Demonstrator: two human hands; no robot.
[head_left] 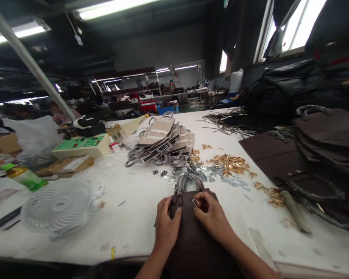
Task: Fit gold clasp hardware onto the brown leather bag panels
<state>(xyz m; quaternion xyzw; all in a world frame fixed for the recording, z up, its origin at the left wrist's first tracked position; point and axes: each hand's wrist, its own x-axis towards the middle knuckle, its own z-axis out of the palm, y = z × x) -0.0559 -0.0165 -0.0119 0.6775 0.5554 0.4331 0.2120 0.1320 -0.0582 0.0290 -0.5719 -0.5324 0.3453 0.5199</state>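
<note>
A dark brown bag panel (189, 240) lies in front of me at the table's near edge, with plastic-wrapped handles (189, 180) at its far end. My left hand (166, 224) is closed on its left edge, the thumb lying on top beside a small dark tab (177, 199). Between the thumb and fingers of my right hand (213, 217) is a small shiny metal fitting (195, 202), held just over the panel's upper part. Its exact kind is too small to make out. Beyond the handles are loose gold-coloured metal fittings (231, 163) in a pile.
A white fan (58, 205) lies at left, near a green-topped machine (81, 145) and a bottle (26, 177). Stacked beige-faced bag panels (159, 133) stand mid-table. Brown bag pieces (264, 155) and a grey-green rod-like tool (295, 211) are at right.
</note>
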